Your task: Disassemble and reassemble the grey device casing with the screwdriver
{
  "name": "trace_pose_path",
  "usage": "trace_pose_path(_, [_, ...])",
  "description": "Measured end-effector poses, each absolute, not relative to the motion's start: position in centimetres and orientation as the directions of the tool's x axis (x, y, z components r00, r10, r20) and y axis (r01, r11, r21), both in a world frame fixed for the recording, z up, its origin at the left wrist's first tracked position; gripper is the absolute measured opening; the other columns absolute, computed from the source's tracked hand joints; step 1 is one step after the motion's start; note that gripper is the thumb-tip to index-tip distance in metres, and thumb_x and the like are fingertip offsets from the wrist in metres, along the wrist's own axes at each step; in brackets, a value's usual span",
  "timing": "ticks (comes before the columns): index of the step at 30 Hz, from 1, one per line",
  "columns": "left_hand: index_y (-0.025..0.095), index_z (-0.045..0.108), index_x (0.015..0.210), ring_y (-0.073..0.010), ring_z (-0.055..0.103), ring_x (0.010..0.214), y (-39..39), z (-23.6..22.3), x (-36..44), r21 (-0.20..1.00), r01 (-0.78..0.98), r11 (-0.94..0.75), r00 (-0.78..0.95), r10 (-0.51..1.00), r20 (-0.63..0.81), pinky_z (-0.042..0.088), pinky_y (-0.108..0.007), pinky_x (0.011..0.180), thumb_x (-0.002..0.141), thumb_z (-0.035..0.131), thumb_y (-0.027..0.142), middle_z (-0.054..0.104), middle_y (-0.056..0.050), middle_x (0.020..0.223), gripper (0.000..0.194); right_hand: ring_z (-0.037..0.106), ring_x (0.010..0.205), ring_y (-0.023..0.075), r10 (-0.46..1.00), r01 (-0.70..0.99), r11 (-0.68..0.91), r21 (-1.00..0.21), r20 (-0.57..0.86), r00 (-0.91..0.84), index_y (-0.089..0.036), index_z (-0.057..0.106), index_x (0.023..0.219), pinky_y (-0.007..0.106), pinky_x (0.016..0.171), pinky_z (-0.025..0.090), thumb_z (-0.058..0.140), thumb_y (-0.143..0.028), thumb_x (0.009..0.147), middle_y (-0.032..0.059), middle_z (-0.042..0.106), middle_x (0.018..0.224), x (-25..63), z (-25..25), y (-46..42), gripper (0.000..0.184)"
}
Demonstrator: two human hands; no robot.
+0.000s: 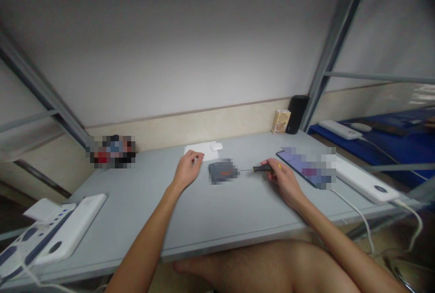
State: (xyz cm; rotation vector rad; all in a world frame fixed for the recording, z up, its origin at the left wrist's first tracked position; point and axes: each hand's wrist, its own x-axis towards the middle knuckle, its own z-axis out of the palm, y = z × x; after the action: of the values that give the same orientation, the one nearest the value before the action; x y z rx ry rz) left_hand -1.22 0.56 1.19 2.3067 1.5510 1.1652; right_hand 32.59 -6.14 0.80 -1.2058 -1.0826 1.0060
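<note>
My right hand (283,178) is closed round the black handle of a small screwdriver (261,169), whose thin shaft points left toward a small grey device (222,171) lying flat on the grey table (217,213). My left hand (188,167) rests on the table just left of the device, fingers curled, pinching something tiny that I cannot make out. A white sheet (199,150) with a small white case (216,146) on it lies behind my left hand.
A phone (306,167) on a white cable lies right of my right hand, beside a long white power strip (365,180). A black cylinder (297,114) and a small carton (280,121) stand at the back wall. White-and-blue power strips (50,234) sit at the left front edge.
</note>
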Motion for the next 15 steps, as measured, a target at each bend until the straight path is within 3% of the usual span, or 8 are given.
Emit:
trace_pose_path(6, [0.024, 0.066, 0.124, -0.0193, 0.059, 0.095, -1.7, 1.9, 1.2, 0.576, 0.571, -0.585, 0.479, 0.807, 0.344, 0.05, -0.031, 0.086, 0.094, 0.064, 0.043, 0.061, -0.005, 0.107, 0.035, 0.049, 0.059, 0.0145, 0.97, -0.092, 0.097, -0.991, 0.073, 0.233, -0.022, 0.072, 0.099, 0.025, 0.052, 0.035, 0.07, -0.06, 0.083, -0.0022, 0.051, 0.064, 32.5, 1.0, -6.3, 0.041])
trace_pose_path(11, [0.023, 0.066, 0.125, -0.018, 0.058, 0.088, -0.8, 2.0, 0.1, 0.666, 0.526, -0.528, 0.47, 0.834, 0.289, 0.05, -0.031, 0.083, 0.09, 0.067, 0.034, 0.063, -0.006, 0.106, 0.036, 0.046, 0.056, 0.013, 0.966, -0.098, 0.116, -0.988, 0.089, 0.244, -0.024, 0.07, 0.105, 0.024, 0.05, 0.031, 0.073, -0.061, 0.081, -0.0035, 0.049, 0.063, 32.3, 1.1, -6.3, 0.044])
trace_pose_path(15, [0.02, 0.066, 0.126, -0.0211, 0.065, 0.098, 0.6, 1.4, -0.8, 0.79, 0.436, -0.431, 0.413, 0.876, 0.25, 0.051, -0.034, 0.088, 0.092, 0.061, 0.028, 0.071, -0.009, 0.115, 0.035, 0.036, 0.053, 0.0105, 0.967, -0.043, 0.144, -0.989, 0.131, 0.219, -0.021, 0.071, 0.109, 0.025, 0.048, 0.025, 0.069, -0.061, 0.085, -0.0032, 0.049, 0.065, 32.3, 0.7, -6.1, 0.047])
